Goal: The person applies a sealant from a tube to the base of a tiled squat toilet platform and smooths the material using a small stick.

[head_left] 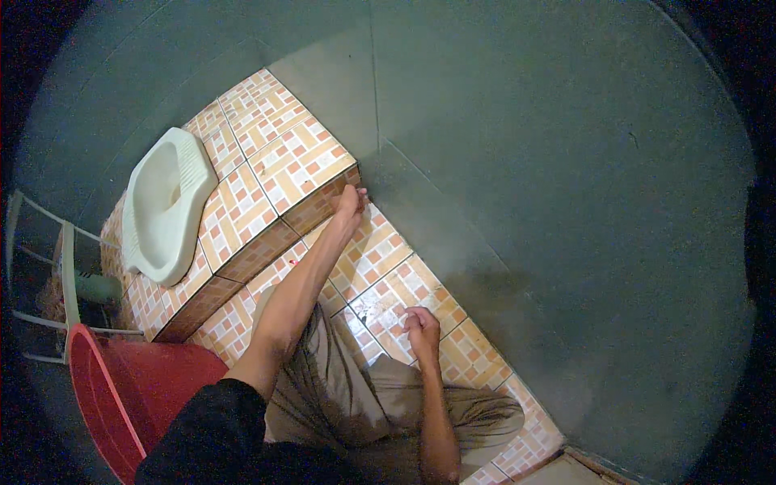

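Observation:
With the arm stretched forward, my left hand (350, 200) is at the inner corner where the tiled step (303, 212) meets the grey-green wall (566, 178). Its fingers are closed; whatever they may hold is hidden. Closer to me, my right hand (422, 331) is over the lower tiled floor (388, 284), its fingers curled in toward the thumb. I cannot make out anything between them. Small dark marks and a shiny patch show on the tiles just left of this hand.
A white squat toilet (174, 206) is set into the raised step at left. A red plastic bucket (162, 388) stands at lower left, beside a pale metal rack (71, 275). My bent legs (339, 388) rest on the tiled floor. Dark damp stains mark the wall's foot.

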`<state>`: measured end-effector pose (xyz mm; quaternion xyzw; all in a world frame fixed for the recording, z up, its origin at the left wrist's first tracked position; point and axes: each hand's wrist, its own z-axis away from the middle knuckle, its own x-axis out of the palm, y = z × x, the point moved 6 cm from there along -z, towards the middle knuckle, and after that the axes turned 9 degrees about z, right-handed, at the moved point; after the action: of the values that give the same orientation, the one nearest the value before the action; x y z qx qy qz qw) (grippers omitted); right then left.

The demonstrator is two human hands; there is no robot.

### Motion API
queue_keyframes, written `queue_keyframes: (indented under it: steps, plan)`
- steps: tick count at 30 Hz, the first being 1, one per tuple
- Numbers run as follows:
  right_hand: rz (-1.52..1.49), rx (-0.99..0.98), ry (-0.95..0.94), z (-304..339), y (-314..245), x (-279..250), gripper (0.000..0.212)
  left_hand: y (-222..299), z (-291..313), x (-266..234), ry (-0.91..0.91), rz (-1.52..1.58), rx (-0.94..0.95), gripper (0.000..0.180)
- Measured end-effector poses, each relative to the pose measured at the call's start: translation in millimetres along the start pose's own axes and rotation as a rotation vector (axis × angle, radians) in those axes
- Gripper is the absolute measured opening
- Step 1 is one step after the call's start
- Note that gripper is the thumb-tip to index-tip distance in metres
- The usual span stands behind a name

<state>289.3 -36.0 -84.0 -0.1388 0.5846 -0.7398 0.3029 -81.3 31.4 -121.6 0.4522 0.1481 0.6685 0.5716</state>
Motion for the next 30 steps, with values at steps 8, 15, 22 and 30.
queue_keyframes:
  steps: [8, 15, 22, 30]
  plan:
    - [0.021, 0.034, 0.038, 1.6, 3.1, -19.0, 0.019, -19.0, 23.6, 22.3, -0.174, -0.059, -0.144, 0.026]
    - [0.049, -0.023, 0.031, 1.8, 3.9, -15.8, 0.018, -13.0, 30.3, 10.2, -0.054, -0.043, -0.136, 0.017]
    - [0.019, 0.013, 0.026, 2.5, 1.2, -15.0, 0.018, -24.5, 7.7, 9.0, -0.002, 0.08, -0.105, 0.018]
    - [0.029, -0.009, 0.04, 1.7, 2.4, -19.4, 0.019, -21.2, 23.4, 18.3, -0.097, 0.002, -0.134, 0.021]
